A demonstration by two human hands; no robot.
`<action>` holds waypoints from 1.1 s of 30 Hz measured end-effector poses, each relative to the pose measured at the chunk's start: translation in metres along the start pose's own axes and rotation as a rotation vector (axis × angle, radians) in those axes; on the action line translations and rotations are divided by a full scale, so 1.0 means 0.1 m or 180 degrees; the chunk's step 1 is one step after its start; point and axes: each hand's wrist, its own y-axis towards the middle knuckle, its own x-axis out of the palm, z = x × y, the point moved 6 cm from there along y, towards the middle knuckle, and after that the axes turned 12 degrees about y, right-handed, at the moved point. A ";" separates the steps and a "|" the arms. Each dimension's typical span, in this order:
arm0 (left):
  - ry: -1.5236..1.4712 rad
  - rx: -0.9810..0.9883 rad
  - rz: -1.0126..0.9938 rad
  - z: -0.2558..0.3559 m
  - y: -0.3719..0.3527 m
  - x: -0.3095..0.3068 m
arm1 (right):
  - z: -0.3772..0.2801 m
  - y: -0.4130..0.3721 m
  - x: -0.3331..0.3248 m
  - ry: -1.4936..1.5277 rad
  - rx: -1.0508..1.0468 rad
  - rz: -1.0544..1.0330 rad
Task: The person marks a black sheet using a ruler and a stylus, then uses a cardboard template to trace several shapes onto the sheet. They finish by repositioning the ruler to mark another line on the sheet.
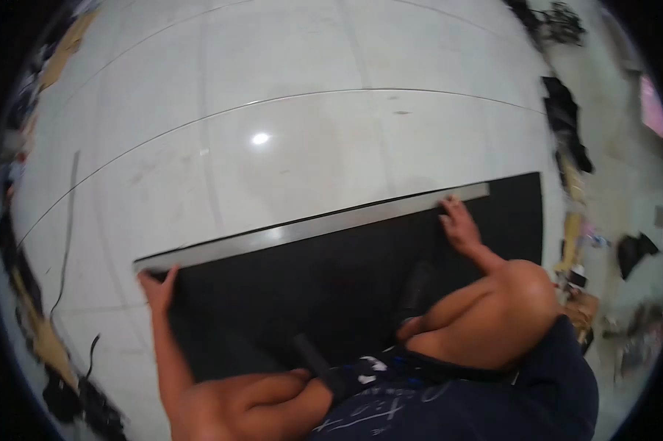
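A long flat metal ruler (309, 228) lies along the far edge of a black sheet (331, 287), slightly slanted and rising to the right. At the ruler's left end, my left hand (157, 287) grips it, thumb and fingers apart at its near edge and the sheet's corner. My right hand (460, 226) holds the ruler close to its right end, with fingertips on the metal and the thumb at its near edge. The sheet continues to the right past the ruler. Whether the left fingertips reach under the sheet is hidden.
The sheet lies on a large pale glossy surface (295, 162) with thin seams. My bare knees (522, 294) rest over its near side. Dark scraps (567, 121) line the right edge, and a thin dark strip (70, 220) lies at the left. Clutter surrounds both sides.
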 end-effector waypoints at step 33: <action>0.1018 -0.0382 -0.0278 0.44 -0.16 -0.30 | 0.07 0.64 -0.45 0.2492 0.2105 0.0749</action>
